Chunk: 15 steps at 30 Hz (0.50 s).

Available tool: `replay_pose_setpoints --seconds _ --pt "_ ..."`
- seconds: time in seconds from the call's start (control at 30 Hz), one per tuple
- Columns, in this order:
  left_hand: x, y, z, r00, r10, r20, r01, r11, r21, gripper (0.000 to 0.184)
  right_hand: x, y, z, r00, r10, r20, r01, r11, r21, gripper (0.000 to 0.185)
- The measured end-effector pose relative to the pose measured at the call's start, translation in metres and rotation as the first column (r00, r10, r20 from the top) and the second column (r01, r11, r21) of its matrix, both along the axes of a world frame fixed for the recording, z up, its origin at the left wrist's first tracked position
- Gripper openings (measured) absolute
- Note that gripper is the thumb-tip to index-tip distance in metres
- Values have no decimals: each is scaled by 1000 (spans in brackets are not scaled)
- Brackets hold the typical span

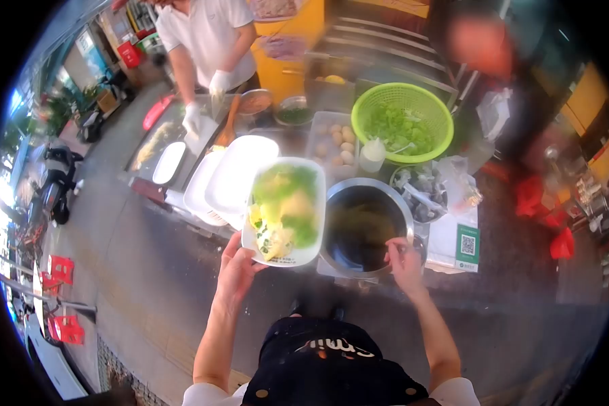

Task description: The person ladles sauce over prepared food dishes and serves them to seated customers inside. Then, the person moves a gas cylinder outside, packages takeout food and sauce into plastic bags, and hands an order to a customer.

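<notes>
1. White rectangular tray with rounded corners (321, 203): located to the left of the pot and in front of the stacked trays. It carries green and pale yellow food (287, 203). Dark printing shows along its near edge.
2. Left hand (237, 269): grip clamped on the near left corner of the tray.
3. Round silver metal pot (365, 182): contains dark liquid. Its left rim lies just beside the tray; whether the two touch cannot be told.
4. Right hand (404, 262): positioned at the near right part of the pot rim, fingers bent. Whether the grip is closed on anything cannot be told.
5. Stacked white trays (237, 169): located behind and to the left of the held tray.
6. Clear plastic box of brown eggs (345, 135): located beyond the pot, with a white squeeze bottle (372, 155) beside it.
7. Bright green round plastic colander (442, 111): holds green leaves (399, 132), behind the bottle.
8. Green-and-white QR code card (468, 247): located to the right of the pot.
9. Co-worker in a white shirt (206, 27): stands at the far left, wearing white gloves (220, 82).
</notes>
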<state>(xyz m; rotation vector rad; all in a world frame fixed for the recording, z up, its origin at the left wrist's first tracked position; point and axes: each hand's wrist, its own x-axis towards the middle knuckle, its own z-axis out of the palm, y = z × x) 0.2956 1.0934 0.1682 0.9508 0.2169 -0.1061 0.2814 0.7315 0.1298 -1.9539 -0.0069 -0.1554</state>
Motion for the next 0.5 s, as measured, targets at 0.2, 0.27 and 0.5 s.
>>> replay_pose_setpoints --seconds 0.2,0.27,0.5 --pt "28 -14 -13 996 -88 17 88 996 -31 49 -35 13 -10 989 -135 53 137 990 -38 14" --pt "41 -10 -18 994 -109 21 110 992 -55 51 -44 23 -14 981 -184 68 183 983 11 14" --pt "78 14 -45 976 -218 29 218 975 -27 58 -75 62 -9 919 -377 111 385 921 -56 16"
